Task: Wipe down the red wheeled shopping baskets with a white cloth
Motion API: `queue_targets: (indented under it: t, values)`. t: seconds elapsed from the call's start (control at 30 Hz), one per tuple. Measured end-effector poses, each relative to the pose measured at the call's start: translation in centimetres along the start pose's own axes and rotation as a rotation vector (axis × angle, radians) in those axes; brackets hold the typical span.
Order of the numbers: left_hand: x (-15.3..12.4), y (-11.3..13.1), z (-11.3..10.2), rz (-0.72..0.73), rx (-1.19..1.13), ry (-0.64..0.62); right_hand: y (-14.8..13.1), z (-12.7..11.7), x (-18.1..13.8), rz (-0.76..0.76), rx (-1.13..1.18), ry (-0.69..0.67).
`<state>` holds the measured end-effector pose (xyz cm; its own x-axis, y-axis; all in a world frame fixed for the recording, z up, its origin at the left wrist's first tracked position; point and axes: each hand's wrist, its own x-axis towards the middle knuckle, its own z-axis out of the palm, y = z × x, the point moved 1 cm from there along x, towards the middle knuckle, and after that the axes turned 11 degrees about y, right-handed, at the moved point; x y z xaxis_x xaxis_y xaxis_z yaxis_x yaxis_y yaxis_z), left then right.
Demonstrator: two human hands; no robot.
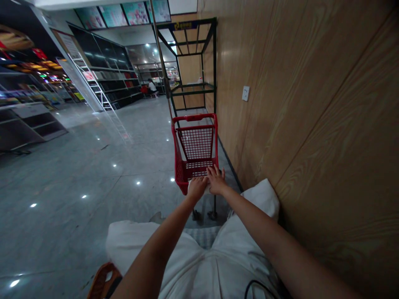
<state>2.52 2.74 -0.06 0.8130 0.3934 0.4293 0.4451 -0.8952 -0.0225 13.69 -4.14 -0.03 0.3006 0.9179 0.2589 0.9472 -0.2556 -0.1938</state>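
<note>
A red shopping cart [195,143] with a plastic mesh basket stands in front of my knees. At its near edge my left hand [198,187] is closed on a white cloth [207,189], which shows between my hands and at the left of my fingers; whether it is cloth or tissue is hard to tell. Right beside it, my right hand [216,179] reaches over the basket's near rim, fingers stretched out and slightly apart. The white piece partly lies under the edge of this hand. My fingers hide part of the rim.
Behind the cart is a dark metal rack [193,91], with a long pole [163,74] leaning there. A wood-panelled wall [299,124] with a socket [245,93] runs along my right. Grey tiled floor [93,174] spreads left, toward a ladder [99,92], shelves and a distant seated person [152,87].
</note>
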Motion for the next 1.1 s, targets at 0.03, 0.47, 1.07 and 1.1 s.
queue_targets:
  t: [0.03,0.47,1.07,1.1]
  values:
    - [-0.6,-1.0,-0.1,0.024,-0.015,0.012,0.3,-0.1,0.0,0.000,-0.003,-0.008]
    - [-1.0,-1.2,2.1,0.011,-0.069,0.124,-0.6,0.5,0.3,0.026,-0.012,-0.008]
    - [-1.6,0.3,0.0,-0.132,0.129,0.080,-2.2,0.6,0.1,0.027,-0.027,0.007]
    - [-1.3,0.8,0.3,-0.129,0.129,0.080,-2.1,0.6,0.1,0.027,-0.029,0.009]
